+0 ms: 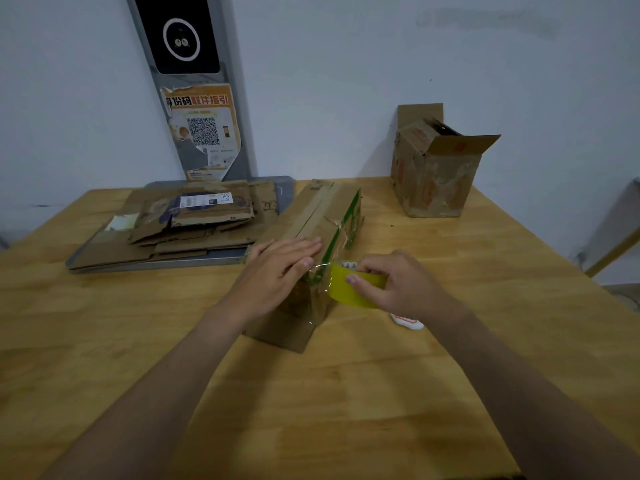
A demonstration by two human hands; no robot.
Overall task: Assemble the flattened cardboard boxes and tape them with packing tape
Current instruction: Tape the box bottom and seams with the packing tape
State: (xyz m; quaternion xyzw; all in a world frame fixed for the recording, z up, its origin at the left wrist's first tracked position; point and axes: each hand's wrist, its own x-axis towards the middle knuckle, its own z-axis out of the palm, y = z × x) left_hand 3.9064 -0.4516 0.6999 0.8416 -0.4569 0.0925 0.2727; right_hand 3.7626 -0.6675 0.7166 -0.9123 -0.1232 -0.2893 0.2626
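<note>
While my left hand (282, 268) lies flat, fingers spread, on the top of the long brown cardboard box with green printing along its side (313, 233), my right hand (391, 282) is clenched around a roll of yellowish packing tape (349, 289), thumb on the outer face and fingers curled over the rim. That roll sits just beside the near right corner of the box, and a clear strip of tape runs from it onto the box's near end, where it shines over the cardboard. The top flaps of the box are closed, with a seam running along its length. It rests on a light wooden table (311, 410), angled away from me.

To the left, a stack of flattened brown cardboard boxes (194, 220) lies on a grey tray (156, 265); the topmost piece carries a white label. At the far right of the table, near the pale wall, a small worn cardboard box with open top flaps (436, 174) stands upright. A small white object with red marks (408, 321) shows just under my right wrist.
</note>
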